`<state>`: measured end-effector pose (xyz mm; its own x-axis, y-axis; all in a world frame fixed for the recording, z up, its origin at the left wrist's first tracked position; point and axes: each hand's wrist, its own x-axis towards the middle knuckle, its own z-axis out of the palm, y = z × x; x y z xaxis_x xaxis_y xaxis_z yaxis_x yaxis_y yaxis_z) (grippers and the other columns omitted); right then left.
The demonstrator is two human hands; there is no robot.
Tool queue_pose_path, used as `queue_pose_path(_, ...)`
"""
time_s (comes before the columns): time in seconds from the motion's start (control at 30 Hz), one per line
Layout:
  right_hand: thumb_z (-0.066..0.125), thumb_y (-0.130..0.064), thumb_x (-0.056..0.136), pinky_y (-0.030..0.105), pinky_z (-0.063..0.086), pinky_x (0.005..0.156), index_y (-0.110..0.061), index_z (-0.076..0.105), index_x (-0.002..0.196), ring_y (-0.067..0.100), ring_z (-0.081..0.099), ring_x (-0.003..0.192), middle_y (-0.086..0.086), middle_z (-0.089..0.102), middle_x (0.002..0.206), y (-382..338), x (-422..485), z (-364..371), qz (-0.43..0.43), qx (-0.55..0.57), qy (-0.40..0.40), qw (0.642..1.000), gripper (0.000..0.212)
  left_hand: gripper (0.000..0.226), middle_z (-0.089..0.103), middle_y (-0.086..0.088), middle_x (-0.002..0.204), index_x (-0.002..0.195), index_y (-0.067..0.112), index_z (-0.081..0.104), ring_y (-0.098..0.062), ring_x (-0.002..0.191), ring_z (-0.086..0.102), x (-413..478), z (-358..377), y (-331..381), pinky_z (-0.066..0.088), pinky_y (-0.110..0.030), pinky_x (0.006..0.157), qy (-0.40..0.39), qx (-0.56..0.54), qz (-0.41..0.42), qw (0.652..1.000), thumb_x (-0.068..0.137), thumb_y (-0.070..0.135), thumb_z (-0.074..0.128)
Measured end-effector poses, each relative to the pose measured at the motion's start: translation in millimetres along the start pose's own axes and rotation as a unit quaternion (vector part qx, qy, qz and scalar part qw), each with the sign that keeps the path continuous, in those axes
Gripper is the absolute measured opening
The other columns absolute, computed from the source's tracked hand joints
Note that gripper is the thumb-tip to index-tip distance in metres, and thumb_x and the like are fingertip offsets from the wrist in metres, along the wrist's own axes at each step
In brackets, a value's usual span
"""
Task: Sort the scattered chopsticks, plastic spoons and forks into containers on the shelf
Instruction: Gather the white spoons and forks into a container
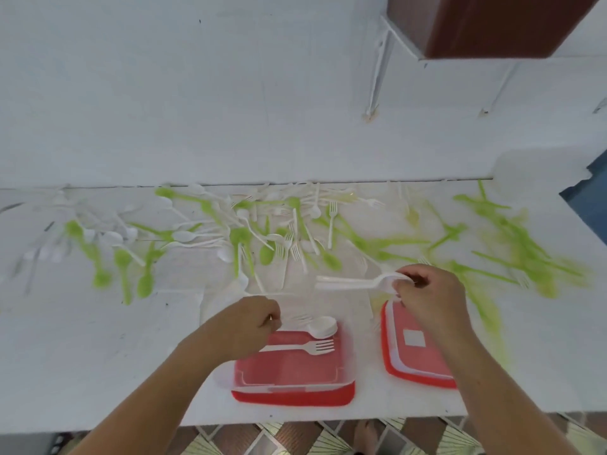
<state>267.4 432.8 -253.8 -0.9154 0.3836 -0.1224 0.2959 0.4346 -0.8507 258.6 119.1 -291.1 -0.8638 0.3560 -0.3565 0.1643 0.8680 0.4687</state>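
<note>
Over red container (292,397), white fork (315,346) in L hand's (249,326) pinch; white cutlery (354,282) in R hand's (427,297) grip.

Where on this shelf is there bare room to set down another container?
Largest bare patch: front left, between the green spoons and the shelf edge, left of the open red container. A smaller one lies front right, beyond the lidded container. The back strip along the wall is crowded with cutlery.

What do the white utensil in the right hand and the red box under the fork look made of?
White utensil: probably thin moulded plastic, opaque, faintly glossy with soft highlights. Red box: probably plastic too; see-through pinkish walls above a solid red edge. Blur leaves the finish uncertain.
</note>
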Motion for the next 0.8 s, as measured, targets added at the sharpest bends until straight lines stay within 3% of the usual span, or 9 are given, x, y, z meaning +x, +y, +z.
queue_pose_path(0.13,0.068,-0.010,0.081,0.037,0.059,0.078,-0.030,0.077,0.078,0.020,0.073,0.076,-0.008,0.074,0.073,-7.1,-13.3,-10.6,0.009,0.010,0.054,0.998,0.022,0.022,0.058,0.009,0.114,0.120,0.024,0.067,-0.015,0.104,0.059,8.7,18.0,-1.3,0.050,-0.034,0.093,-0.016,0.068,0.043,0.997,0.102,0.023,0.055)
queue_pose_path(0.27,0.068,-0.011,0.082,0.036,0.059,0.077,-0.029,0.078,0.077,0.021,0.073,0.075,-0.008,0.074,0.073,-11.0,-22.2,-9.1,0.015,0.001,0.054,0.998,0.021,0.019,0.056,0.005,0.100,0.109,0.022,0.072,-0.021,0.095,0.062,20.0,46.5,12.5,0.055,-0.038,0.086,-0.041,0.140,0.057,0.988,0.099,0.017,0.058)
queue_pose_path(0.4,0.070,-0.010,0.081,0.024,0.052,0.067,-0.029,0.078,0.077,0.008,0.069,0.072,-0.013,0.073,0.074,-13.1,-29.4,4.0,0.005,-0.028,0.020,0.999,0.021,0.029,0.067,0.007,0.101,0.114,0.038,0.071,-0.022,0.095,0.069,19.1,59.4,16.2,0.059,-0.042,0.084,-0.044,0.255,0.036,0.965,0.096,0.019,0.058)
queue_pose_path(0.47,0.074,-0.009,0.078,0.015,0.047,0.063,-0.029,0.077,0.075,0.001,0.066,0.073,-0.016,0.072,0.074,-11.6,-31.3,11.0,0.000,-0.041,0.005,0.999,0.020,0.031,0.068,0.005,0.106,0.118,0.037,0.069,-0.022,0.098,0.069,20.0,59.2,16.9,0.058,-0.039,0.086,-0.031,0.276,0.040,0.960,0.097,0.017,0.057)
queue_pose_path(0.53,0.075,-0.008,0.077,0.009,0.044,0.057,-0.027,0.076,0.072,0.001,0.064,0.072,-0.016,0.071,0.071,-10.0,-34.8,17.8,-0.003,-0.049,-0.013,0.999,0.020,0.028,0.067,0.004,0.109,0.119,0.033,0.069,-0.023,0.100,0.069,19.5,53.6,19.5,0.057,-0.037,0.086,-0.023,0.270,0.037,0.962,0.097,0.019,0.058)
queue_pose_path(0.67,0.072,-0.003,0.079,0.010,0.044,0.059,-0.025,0.074,0.070,0.002,0.062,0.071,-0.018,0.069,0.071,-10.3,-46.2,24.3,-0.023,-0.083,-0.052,0.995,0.024,0.023,0.069,0.005,0.111,0.115,0.029,0.072,-0.020,0.102,0.068,-4.0,26.9,15.0,0.055,-0.033,0.086,-0.005,0.192,-0.015,0.981,0.095,0.032,0.062)
queue_pose_path(0.73,0.072,-0.004,0.080,0.011,0.045,0.060,-0.026,0.074,0.072,0.001,0.063,0.072,-0.019,0.070,0.073,-11.9,-51.7,24.0,-0.026,-0.091,-0.072,0.993,0.024,0.018,0.071,0.010,0.103,0.106,0.029,0.073,-0.016,0.097,0.068,-27.4,10.0,6.2,0.055,-0.031,0.083,0.070,0.146,-0.036,0.986,0.095,0.038,0.061)
queue_pose_path(0.8,0.069,-0.007,0.082,0.020,0.049,0.063,-0.027,0.074,0.073,0.004,0.063,0.071,-0.015,0.070,0.074,-16.3,-60.0,32.8,-0.024,-0.106,-0.107,0.988,0.022,0.020,0.068,0.016,0.103,0.106,0.031,0.070,-0.011,0.100,0.065,-47.9,-2.5,5.2,0.051,-0.027,0.085,0.157,0.081,0.010,0.984,0.094,0.046,0.063)
